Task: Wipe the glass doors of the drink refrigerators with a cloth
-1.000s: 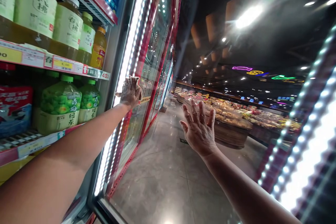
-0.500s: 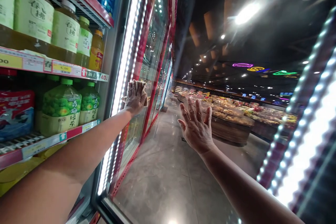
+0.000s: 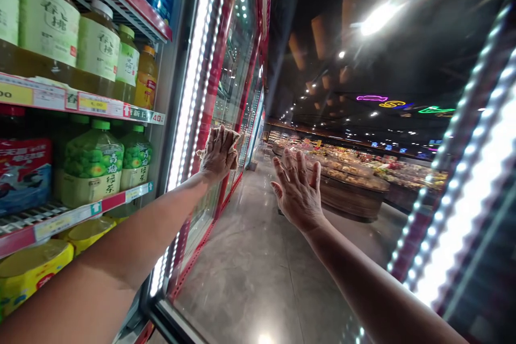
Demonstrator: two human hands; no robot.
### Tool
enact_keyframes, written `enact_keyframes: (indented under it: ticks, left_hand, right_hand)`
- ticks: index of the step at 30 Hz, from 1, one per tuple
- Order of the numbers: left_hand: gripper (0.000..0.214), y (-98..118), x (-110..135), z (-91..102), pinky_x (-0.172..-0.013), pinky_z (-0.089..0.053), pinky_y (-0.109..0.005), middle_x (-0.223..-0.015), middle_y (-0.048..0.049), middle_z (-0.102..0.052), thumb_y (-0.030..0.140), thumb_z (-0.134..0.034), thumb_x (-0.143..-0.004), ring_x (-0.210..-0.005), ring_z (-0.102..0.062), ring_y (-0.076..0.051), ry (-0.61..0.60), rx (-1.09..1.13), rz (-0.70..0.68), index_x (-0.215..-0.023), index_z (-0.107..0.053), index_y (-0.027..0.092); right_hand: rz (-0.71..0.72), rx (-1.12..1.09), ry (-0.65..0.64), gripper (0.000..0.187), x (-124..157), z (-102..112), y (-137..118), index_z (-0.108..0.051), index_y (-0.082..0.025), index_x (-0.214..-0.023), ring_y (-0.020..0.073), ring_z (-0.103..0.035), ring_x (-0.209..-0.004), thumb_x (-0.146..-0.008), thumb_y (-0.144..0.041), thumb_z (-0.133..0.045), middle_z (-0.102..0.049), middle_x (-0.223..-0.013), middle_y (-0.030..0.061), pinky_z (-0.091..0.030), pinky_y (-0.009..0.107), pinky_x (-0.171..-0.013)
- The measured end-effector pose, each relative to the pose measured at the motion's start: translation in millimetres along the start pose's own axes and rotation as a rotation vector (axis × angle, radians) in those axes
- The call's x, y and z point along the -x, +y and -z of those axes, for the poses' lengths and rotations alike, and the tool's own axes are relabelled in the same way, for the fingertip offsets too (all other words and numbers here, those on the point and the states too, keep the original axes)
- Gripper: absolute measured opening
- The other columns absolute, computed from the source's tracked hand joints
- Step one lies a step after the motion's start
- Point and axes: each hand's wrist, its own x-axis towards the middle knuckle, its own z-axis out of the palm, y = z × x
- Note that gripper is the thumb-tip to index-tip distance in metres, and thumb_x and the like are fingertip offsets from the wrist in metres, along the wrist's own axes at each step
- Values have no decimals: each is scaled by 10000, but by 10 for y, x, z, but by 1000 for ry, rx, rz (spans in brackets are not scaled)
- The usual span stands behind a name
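Note:
My left hand (image 3: pixel 216 158) presses a light brown cloth (image 3: pixel 234 145) flat on the glass door (image 3: pixel 250 279) of a drink cooler. Its fingers point up, and crumpled cloth edges stick out on both sides of them. To the right, my right hand (image 3: pixel 299 193) is raised with its fingers apart and its palm turned to the same glass. It holds nothing; whether the palm touches the pane I cannot tell. Strips of bright lights (image 3: pixel 193 102) run up the door's left side.
Cooler shelves on the left hold large tea bottles (image 3: pixel 50 21), green plum drink bottles (image 3: pixel 93 161) and yellow tubs (image 3: pixel 36 271). More red-framed cooler doors stretch beyond the glass. Through it I see a grey floor and a wooden display counter (image 3: pixel 355 201) with goods.
My left hand and the cloth have slid to the right across the glass, away from the light strip. My right hand stays nearly in place; the view has shifted slightly.

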Motion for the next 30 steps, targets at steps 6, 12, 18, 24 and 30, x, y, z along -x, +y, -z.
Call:
enact_keyframes:
  ticks: [6, 12, 18, 24, 30]
  left_hand:
    - [650, 18, -66, 15, -1328, -30, -523, -1723, -29, -174, 398, -257, -1020, -1605, 49, -263, 83, 22, 146, -1640, -246, 201]
    - [669, 331, 77, -58, -1325, -5, -519, -1732, -47, -49, 451, -402, -1010, -1580, 155, -299, -12, 71, -80, -1619, -312, 191]
    - [777, 346, 52, -32, -1317, -90, -506, -1728, -15, 57, 376, -411, -1009, -1557, 205, -220, -26, 188, -52, -1657, 7, 284]
    - [974, 673, 53, -198, -1323, -125, -440, -1610, -36, 379, 410, -394, -1013, -1548, 204, -185, 129, 316, -105, -1487, 435, 224]
    - [1254, 637, 181, -190, -1326, -141, -439, -1633, -86, 342, 554, -573, -908, -1559, 162, -242, 159, 333, -141, -1420, 507, 175]
  right_hand:
    - [-3, 20, -14, 696, -7, 21, -7, -311, -228, -1613, 318, -77, -1605, -989, -366, -587, -231, -1710, 112, 4, 642, -1259]
    - [-14, 0, -36, 680, -2, 30, -10, -304, -229, -1615, 313, -48, -1608, -1000, -358, -563, -218, -1715, 110, -5, 661, -1254]
    - [-43, -52, -18, 742, -97, 52, -193, -168, -219, -1654, 333, -10, -1609, -1023, -426, -498, -196, -1717, 139, -33, 697, -1241]
    - [171, -250, 49, 657, -441, 72, -424, -172, -170, -1655, 248, -22, -1614, -1070, -428, -323, -195, -1721, 112, -164, 502, -1294]
    - [59, -268, -146, 636, -649, -45, -464, -266, -171, -1634, 274, -82, -1609, -1059, -420, -382, -175, -1726, 93, -107, 508, -1297]
